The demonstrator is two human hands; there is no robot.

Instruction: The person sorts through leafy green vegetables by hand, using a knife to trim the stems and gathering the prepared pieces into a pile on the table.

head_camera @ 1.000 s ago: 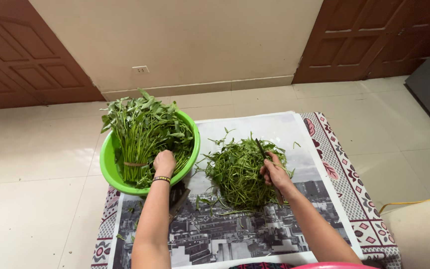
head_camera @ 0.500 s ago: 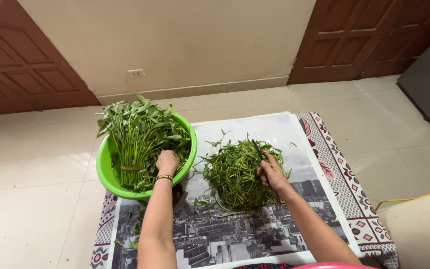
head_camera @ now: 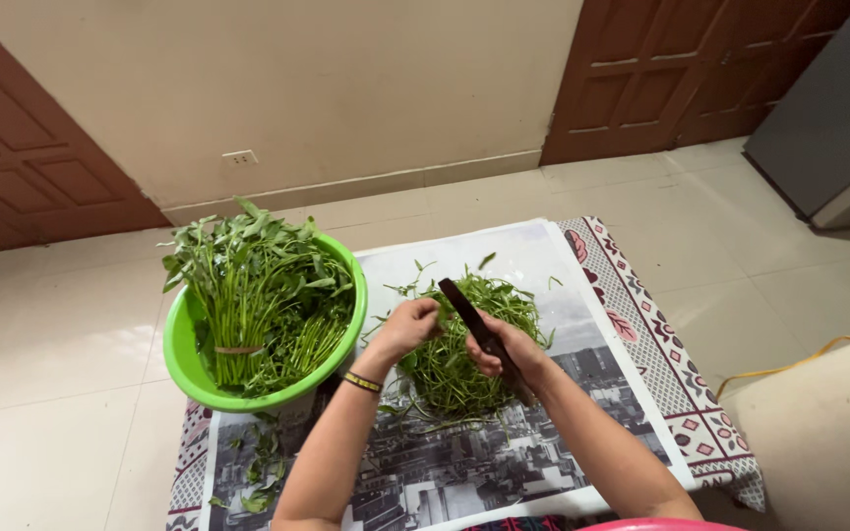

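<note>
Fingers of the left hand (head_camera: 407, 326) are pinched shut on a thin green stem drawn up from the heap of cut greens (head_camera: 459, 349), while the right hand (head_camera: 504, 352) is closed around the handle of a dark-bladed knife (head_camera: 469, 313), whose blade is angled up and to the left until its tip lies just beside the left fingertips. Half a second ago the left hand was resting at the rim of the green basin (head_camera: 194, 379) and the right hand was laid flat on the heap, no knife being visible in it; both hands have since been brought together above the heap. The change is judged to mark the cutting of a single stem, held taut between pinch and blade.

A banded bracelet (head_camera: 362, 382) is worn on the left wrist. The basin, left of the heap, is filled with a tied bundle of long-stemmed leafy greens (head_camera: 258, 295), apparently uncut. Heap and basin are set on a printed sheet (head_camera: 543, 265) spread over a patterned mat (head_camera: 661, 344) on the tiled floor. Loose leaves (head_camera: 258, 462) are scattered on the sheet below the basin.
</note>
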